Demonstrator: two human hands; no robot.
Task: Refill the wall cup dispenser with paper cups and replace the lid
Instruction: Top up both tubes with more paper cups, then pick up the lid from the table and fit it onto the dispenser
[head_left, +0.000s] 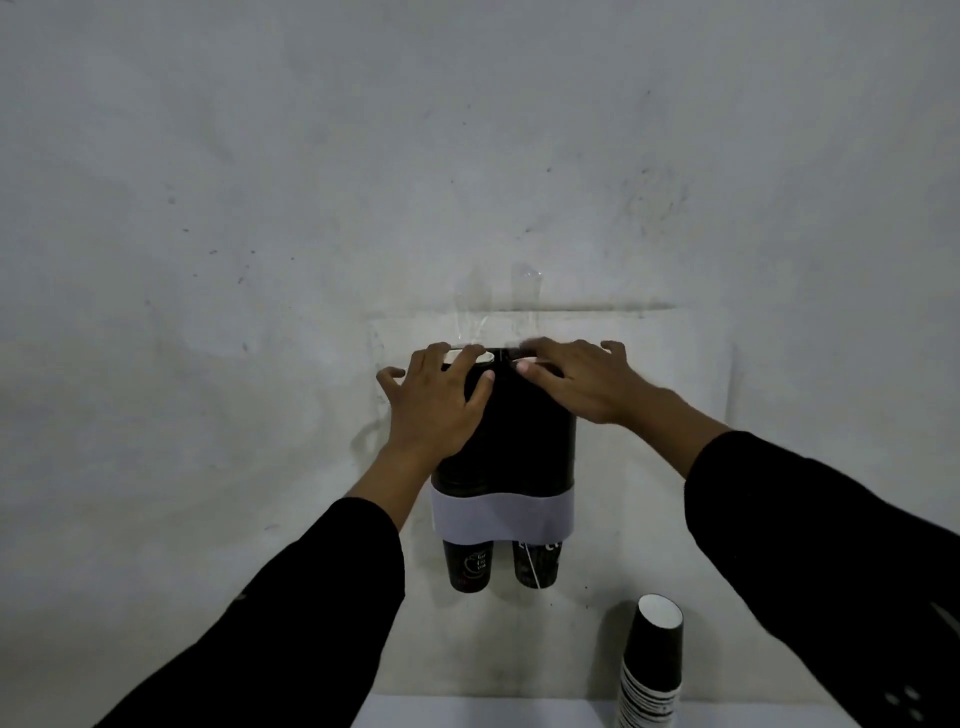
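Dispenser (511, 447): fixed to the far wall, long axis upright, cups poking out below.
Left hand (434, 402): fingers spread flat on its top left.
Right hand (582, 382): spread flat on top right; neither nearer.
Lid (470, 356): apparently under both palms, likely pressed downward.
Spare cups (652, 670): stacked near right.

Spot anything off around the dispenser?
Clear tape above the dispenser is wrinkled and lifting off the wall. The two cups poking out below hang at different heights. The spare cup stack stands upside down, leaning slightly.
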